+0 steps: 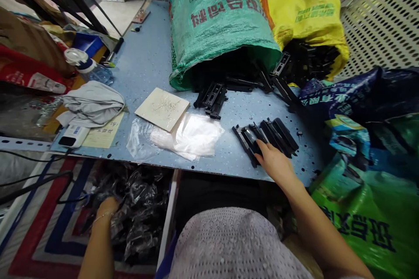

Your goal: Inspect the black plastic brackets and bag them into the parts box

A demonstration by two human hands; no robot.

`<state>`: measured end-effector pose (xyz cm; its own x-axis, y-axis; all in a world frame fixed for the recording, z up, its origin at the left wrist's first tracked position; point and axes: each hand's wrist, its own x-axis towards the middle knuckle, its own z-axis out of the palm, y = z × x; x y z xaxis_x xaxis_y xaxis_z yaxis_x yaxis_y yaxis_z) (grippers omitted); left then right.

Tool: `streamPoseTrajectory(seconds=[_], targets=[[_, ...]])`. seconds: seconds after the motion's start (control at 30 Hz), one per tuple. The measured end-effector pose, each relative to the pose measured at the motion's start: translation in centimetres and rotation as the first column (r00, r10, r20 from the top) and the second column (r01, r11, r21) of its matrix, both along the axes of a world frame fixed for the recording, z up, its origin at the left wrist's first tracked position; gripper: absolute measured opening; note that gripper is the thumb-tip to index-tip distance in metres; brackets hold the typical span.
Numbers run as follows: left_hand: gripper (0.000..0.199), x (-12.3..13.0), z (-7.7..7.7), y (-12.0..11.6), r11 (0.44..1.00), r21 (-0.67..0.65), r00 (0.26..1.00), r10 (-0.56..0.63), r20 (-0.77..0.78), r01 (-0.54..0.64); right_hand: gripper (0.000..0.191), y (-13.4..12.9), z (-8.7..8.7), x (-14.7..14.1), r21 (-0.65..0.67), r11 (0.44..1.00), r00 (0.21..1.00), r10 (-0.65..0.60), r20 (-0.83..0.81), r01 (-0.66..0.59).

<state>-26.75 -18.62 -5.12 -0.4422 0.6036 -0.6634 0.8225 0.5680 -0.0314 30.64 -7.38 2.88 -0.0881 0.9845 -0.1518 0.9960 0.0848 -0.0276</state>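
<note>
My right hand is at the near edge of the blue table, its thumb and fingers closed on a black plastic part at the left end of a short row. Beside it lie several similar long black parts. My left hand reaches down below the table edge, among black parts wrapped in clear plastic bags; its fingers are hidden. Flat clear plastic bags lie stacked on the table between the hands, partly under a cream-coloured square tile.
Black parts spill from a green woven sack; a yellow sack stands behind. At left are a grey cloth, a white device and a water bottle. Green bags crowd the right side.
</note>
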Motion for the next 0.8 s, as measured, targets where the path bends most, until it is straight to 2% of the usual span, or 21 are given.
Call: streamPoseTrajectory(seconds=[0.07, 0.1, 0.13, 0.17, 0.2, 0.23, 0.27, 0.3, 0.33, 0.37, 0.4, 0.47, 0.53, 0.63, 0.7, 0.73, 0.77, 0.8], targets=[[0.03, 2.6, 2.1, 1.4, 1.0, -0.008, 0.976, 0.029, 0.216, -0.028, 0.039, 0.2, -0.7, 0.4, -0.042, 0.998, 0.992, -0.05, -0.12, 0.045], [0.035, 4.7, 3.4, 2.4, 1.0, 0.004, 0.922, 0.02, 0.387, -0.024, 0.037, 0.4, -1.2, 0.6, -0.059, 0.996, 0.974, -0.078, -0.212, 0.067], [0.039, 7.4, 4.8, 3.8, 0.999, 0.047, 0.813, -0.009, 0.582, -0.023, 0.035, 0.7, -1.7, 0.6, -0.074, 0.993, 0.939, -0.108, -0.327, 0.088], [0.042, 10.5, 6.2, 5.3, 0.992, 0.123, 0.696, -0.1, 0.711, 0.016, 0.034, 1.0, -2.2, 0.5, -0.093, 0.99, 0.879, -0.136, -0.457, 0.105], [0.04, 13.9, 7.2, 7.2, 0.962, 0.27, 0.644, -0.224, 0.732, 0.029, 0.034, 1.3, -2.7, 0.1, -0.121, 0.986, 0.793, -0.163, -0.587, 0.113], [0.037, 17.3, 8.0, 9.1, 0.881, 0.472, 0.653, -0.349, 0.672, -0.014, 0.035, 1.6, -3.2, -0.5, -0.156, 0.981, 0.689, -0.19, -0.699, 0.113], [0.036, 20.6, 8.3, 11.2, 0.766, 0.639, 0.696, -0.419, 0.582, -0.073, 0.035, 1.8, -3.5, -1.1, -0.192, 0.976, 0.577, -0.217, -0.787, 0.105], [0.035, 23.4, 8.3, 13.1, 0.648, 0.754, 0.758, -0.436, 0.484, -0.108, 0.036, 2.0, -3.7, -1.8, -0.228, 0.97, 0.469, -0.242, -0.849, 0.089], [0.033, 25.8, 7.9, 14.8, 0.563, 0.823, 0.813, -0.441, 0.379, -0.078, 0.037, 2.1, -3.8, -2.5, -0.264, 0.962, 0.372, -0.272, -0.888, 0.073], [0.028, 27.5, 7.3, 16.2, 0.5, 0.865, 0.84, -0.454, 0.298, -0.037, 0.038, 2.0, -3.8, -3.0, -0.3, 0.952, 0.287, -0.306, -0.908, 0.065], [0.022, 28.6, 6.6, 17.2, 0.469, 0.883, 0.848, -0.467, 0.251, -0.003, 0.039, 2.0, -3.6, -3.3, -0.334, 0.94, 0.208, -0.341, -0.917, 0.066], [0.009, 29.1, 5.1, 18.1, 0.48, 0.877, 0.826, -0.484, 0.288, -0.024, 0.037, 1.9, -2.9, -3.8, -0.407, 0.912, 0.045, -0.409, -0.911, 0.056], [0.011, 28.4, 4.0, 18.1, 0.551, 0.811, 0.77, -0.424, 0.476, -0.198, 0.032, 2.1, -2.1, -4.4, -0.499, 0.866, -0.127, -0.498, -0.858, -0.033], [0.02, 27.2, 3.3, 17.5, 0.628, 0.605, 0.596, -0.266, 0.758, -0.489, 0.029, 3.5, -1.7, -6.8, -0.552, 0.784, -0.338, -0.621, -0.707, -0.285], [0.02, 26.9, 3.4, 17.3, 0.628, 0.504, 0.488, -0.218, 0.845, -0.593, 0.032, 4.9, -2.2, -9.1, -0.522, 0.754, -0.412, -0.656, -0.632, -0.399], [0.019, 26.7, 3.6, 17.2, 0.604, 0.488, 0.462, -0.214, 0.861, -0.63, 0.032, 5.6, -2.6, -10.3, -0.515, 0.749, -0.425, -0.662, -0.618, -0.418], [0.019, 26.5, 4.0, 17.2, 0.563, 0.502, 0.461, -0.226, 0.858, -0.657, 0.031, 6.2, -3.0, -11.4, -0.518, 0.747, -0.424, -0.664, -0.617, -0.416], [0.017, 26.3, 4.4, 17.1, 0.508, 0.546, 0.491, -0.253, 0.834, -0.666, 0.03, 6.7, -3.4, -12.2, -0.527, 0.75, -0.416, -0.661, -0.625, -0.4]])
